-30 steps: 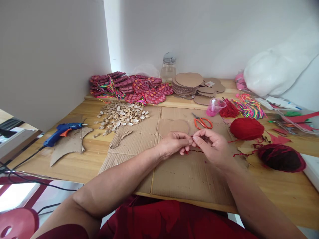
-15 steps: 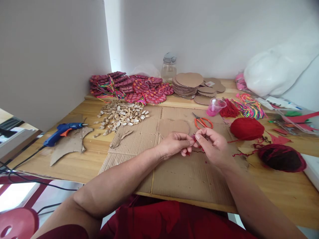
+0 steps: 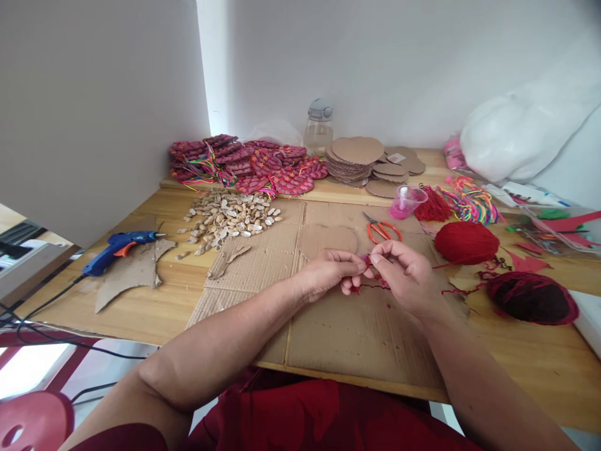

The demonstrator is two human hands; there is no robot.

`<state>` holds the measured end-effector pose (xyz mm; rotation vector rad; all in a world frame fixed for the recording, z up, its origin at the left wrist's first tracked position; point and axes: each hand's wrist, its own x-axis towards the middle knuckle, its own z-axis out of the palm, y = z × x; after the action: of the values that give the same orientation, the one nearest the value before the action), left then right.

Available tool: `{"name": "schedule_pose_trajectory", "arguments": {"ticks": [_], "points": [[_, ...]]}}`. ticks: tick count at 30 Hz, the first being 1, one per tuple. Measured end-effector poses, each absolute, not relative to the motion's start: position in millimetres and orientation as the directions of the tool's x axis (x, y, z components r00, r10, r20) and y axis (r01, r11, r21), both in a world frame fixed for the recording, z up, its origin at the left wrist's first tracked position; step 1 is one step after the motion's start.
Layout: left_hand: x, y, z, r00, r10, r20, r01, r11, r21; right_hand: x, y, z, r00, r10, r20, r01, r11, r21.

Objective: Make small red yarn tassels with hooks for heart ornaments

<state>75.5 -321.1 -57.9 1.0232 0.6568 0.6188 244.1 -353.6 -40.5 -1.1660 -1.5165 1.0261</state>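
Note:
Over the flat cardboard sheet (image 3: 357, 332), my left hand (image 3: 328, 274) and my right hand (image 3: 406, 275) meet fingertip to fingertip. Both pinch a short piece of red yarn (image 3: 365, 259) between thumb and fingers. A loose red strand trails below the hands onto the cardboard. A round cardboard disc (image 3: 327, 239) lies just behind the hands. Orange-handled scissors (image 3: 382, 230) rest a little further back, to the right.
A red yarn ball (image 3: 464, 242) and a darker one (image 3: 533, 297) sit at right. Pale shells (image 3: 228, 219) are heaped at back left, with a blue glue gun (image 3: 117, 245) on a cardboard scrap. Red woven pieces (image 3: 248, 164), stacked cardboard discs (image 3: 354, 160), a pink cup (image 3: 406, 202) and a jar (image 3: 318, 128) line the back.
My right hand's fingers have shifted slightly left and closer to the left fingertips, working the red yarn. Nothing else on the table has moved.

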Motion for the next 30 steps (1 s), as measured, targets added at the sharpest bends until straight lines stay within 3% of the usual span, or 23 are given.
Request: {"name": "schedule_pose_trajectory", "arguments": {"ticks": [6, 12, 19, 22, 26, 30], "points": [[76.5, -321.4, -56.0, 0.634, 0.741, -0.219, -0.135, 0.385, 0.913, 245.7, -351.7, -39.9, -0.148, 0.975, 0.169, 0.219, 0.198, -0.955], [76.5, -321.1, -55.5, 0.628, 0.738, -0.247, -0.096, 0.388, 0.916, 251.6, -350.7, -39.4, -0.027, 0.966, 0.259, 0.241, 0.258, -0.936], [76.6, -321.2, -55.4, 0.625, 0.731, -0.272, -0.083, 0.409, 0.909, 253.6, -353.9, -37.8, -0.054, 0.945, 0.323, 0.27, 0.326, -0.906], [76.0, -320.4, -54.7, 0.615, 0.746, -0.256, -0.101, 0.397, 0.912, 252.9, -356.2, -35.5, -0.146, 0.936, 0.321, 0.388, 0.352, -0.852], [75.9, -320.0, -53.2, 0.601, 0.754, -0.265, -0.079, 0.386, 0.919, 250.5, -358.2, -32.6, -0.224, 0.912, 0.343, 0.596, 0.407, -0.692], [76.8, -320.6, -53.9, 0.598, 0.741, -0.304, -0.021, 0.394, 0.919, 250.2, -357.4, -34.6, -0.244, 0.896, 0.371, 0.633, 0.437, -0.639]]}}
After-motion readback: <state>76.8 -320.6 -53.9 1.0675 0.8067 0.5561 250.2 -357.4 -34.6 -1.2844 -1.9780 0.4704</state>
